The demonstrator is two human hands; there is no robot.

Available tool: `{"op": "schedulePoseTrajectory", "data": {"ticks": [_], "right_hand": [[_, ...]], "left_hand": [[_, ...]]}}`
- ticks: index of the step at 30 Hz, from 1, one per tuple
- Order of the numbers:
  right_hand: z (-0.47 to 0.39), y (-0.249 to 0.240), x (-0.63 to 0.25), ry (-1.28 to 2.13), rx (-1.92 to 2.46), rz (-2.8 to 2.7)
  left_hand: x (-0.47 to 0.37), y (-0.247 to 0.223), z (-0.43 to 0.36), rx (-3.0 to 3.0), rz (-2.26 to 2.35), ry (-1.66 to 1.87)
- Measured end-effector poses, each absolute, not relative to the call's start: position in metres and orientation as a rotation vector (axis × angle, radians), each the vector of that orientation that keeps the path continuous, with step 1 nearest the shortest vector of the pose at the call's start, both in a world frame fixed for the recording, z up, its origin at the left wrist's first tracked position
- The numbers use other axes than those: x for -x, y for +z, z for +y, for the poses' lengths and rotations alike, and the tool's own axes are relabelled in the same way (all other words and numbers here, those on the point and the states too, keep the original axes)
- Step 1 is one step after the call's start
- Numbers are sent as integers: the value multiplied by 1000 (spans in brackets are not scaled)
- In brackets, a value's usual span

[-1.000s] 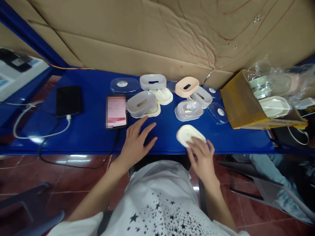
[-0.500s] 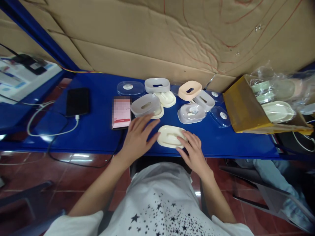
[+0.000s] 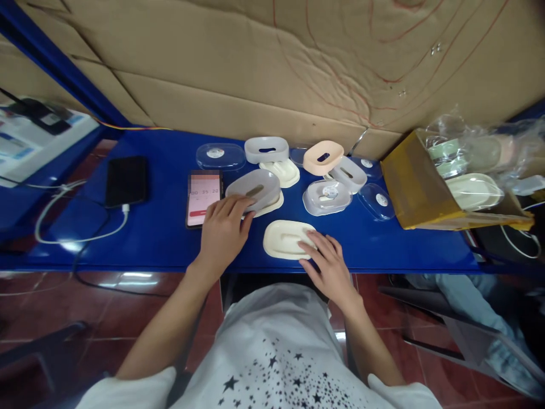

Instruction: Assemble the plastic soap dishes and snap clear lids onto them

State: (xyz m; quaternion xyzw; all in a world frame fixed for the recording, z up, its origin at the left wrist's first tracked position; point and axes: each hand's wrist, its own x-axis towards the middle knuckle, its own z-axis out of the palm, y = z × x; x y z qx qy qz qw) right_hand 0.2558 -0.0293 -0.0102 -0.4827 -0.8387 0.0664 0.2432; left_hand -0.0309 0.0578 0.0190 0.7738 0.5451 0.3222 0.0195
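I find my left hand [image 3: 223, 230] gripping the grey soap-dish insert [image 3: 254, 190] by its near rim; my right hand [image 3: 327, 267], fingers spread, rests on the cream soap-dish base [image 3: 284, 238] at the blue bench's [image 3: 162, 238] front edge. Both look light, rigid, slippery plastic; rims suit holding.

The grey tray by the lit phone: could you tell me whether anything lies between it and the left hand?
Nothing visible does: the left hand already has its fingertips on the near rim of the grey tray.
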Motion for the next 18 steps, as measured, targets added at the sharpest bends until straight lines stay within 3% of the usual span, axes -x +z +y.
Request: {"op": "schedulePoseTrajectory", "data": {"ticks": [5,18], "right_hand": [[-31,-14,-259,237,1363,-2090],[-33,-15,-274,270,1207,-2228]], "left_hand": [[21,27,27,-2437,1326,1176],[18,16,-11,-2459,855,965]]}}
